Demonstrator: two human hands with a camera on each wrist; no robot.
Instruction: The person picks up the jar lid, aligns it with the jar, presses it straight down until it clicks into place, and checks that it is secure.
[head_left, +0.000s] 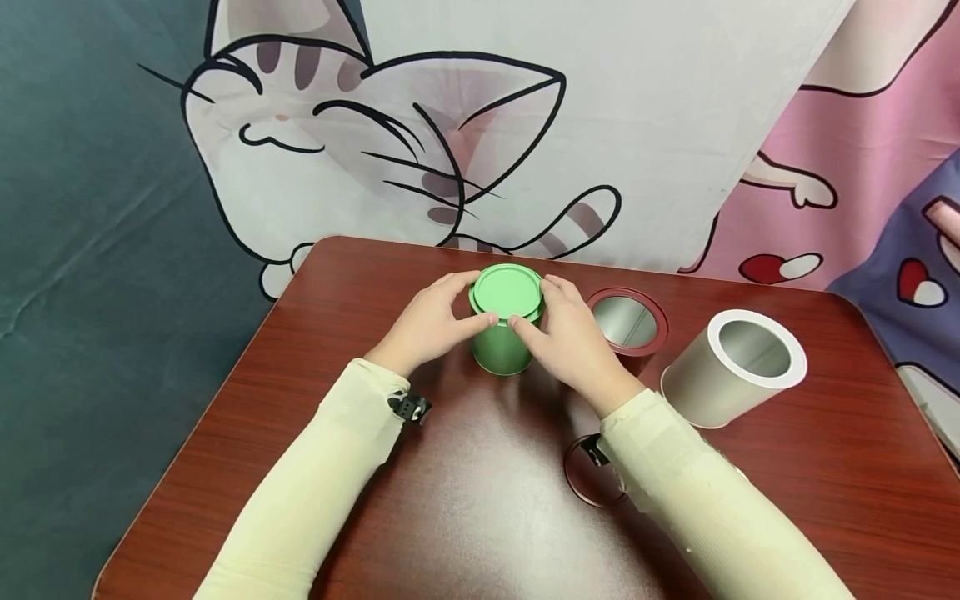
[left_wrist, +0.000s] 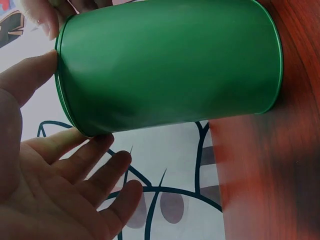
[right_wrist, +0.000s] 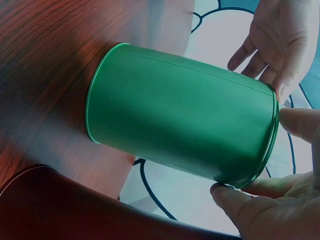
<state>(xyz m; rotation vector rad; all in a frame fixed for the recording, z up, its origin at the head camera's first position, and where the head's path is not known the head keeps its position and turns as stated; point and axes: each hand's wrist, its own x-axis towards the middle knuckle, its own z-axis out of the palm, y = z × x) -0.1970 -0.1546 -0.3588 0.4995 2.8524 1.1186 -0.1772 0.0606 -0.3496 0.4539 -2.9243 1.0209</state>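
Observation:
A green tin (head_left: 501,348) with its green lid (head_left: 507,292) on stands upright at the middle of the brown table (head_left: 300,375). My left hand (head_left: 438,321) holds the lid's left rim, thumb in front and fingers behind. On the right side of the rim my right hand (head_left: 570,333) does the same. The left wrist view shows the tin (left_wrist: 170,65) with the left hand (left_wrist: 50,190) touching its lid edge by thumb and fingertips. In the right wrist view the tin (right_wrist: 180,115) has the right hand (right_wrist: 270,205) pinching the lid rim.
A red-rimmed lid (head_left: 628,321) lies silvery side up just right of the tin. A silver tin with a white rim (head_left: 731,367) rests tilted at the right. A round ring-like lid (head_left: 588,479) lies partly under my right forearm. A cartoon cat cloth (head_left: 450,125) hangs behind the table.

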